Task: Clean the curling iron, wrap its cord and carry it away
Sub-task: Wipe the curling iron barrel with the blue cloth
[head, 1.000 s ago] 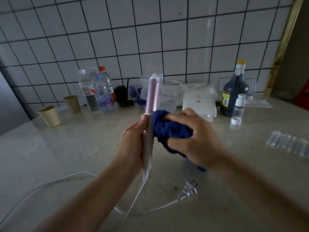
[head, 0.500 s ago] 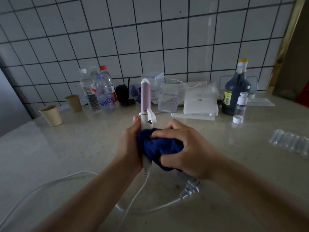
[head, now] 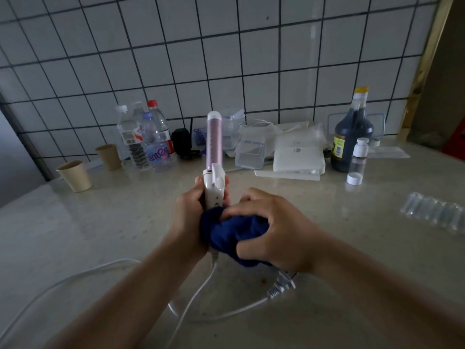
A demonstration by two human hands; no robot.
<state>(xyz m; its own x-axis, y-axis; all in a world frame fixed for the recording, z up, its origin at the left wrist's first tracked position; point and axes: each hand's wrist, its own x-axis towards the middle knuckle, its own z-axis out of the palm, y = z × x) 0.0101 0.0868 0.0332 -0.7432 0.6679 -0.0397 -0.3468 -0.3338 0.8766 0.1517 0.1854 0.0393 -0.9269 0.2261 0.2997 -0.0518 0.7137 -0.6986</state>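
Note:
I hold the curling iron (head: 214, 144) upright over the counter, pink barrel up, white handle in my left hand (head: 188, 217). My right hand (head: 271, 227) grips a bunched dark blue cloth (head: 231, 230) pressed against the lower end of the handle, which it hides. The white cord (head: 196, 295) hangs from the handle's base and loops over the countertop to the left and front. Its plug (head: 280, 285) lies on the counter just below my right wrist.
Along the tiled wall stand two paper cups (head: 75, 176), water bottles (head: 143, 139), a black object (head: 181, 142), clear plastic containers (head: 250, 152), a white box (head: 298, 157), a dark jug (head: 352, 134) and a small bottle (head: 358, 159). A clear blister strip (head: 435, 212) lies at right.
The blue cloth in my right hand slid down from the barrel's base to the bottom of the handle. The iron turned in my left hand, showing its white clamp lever.

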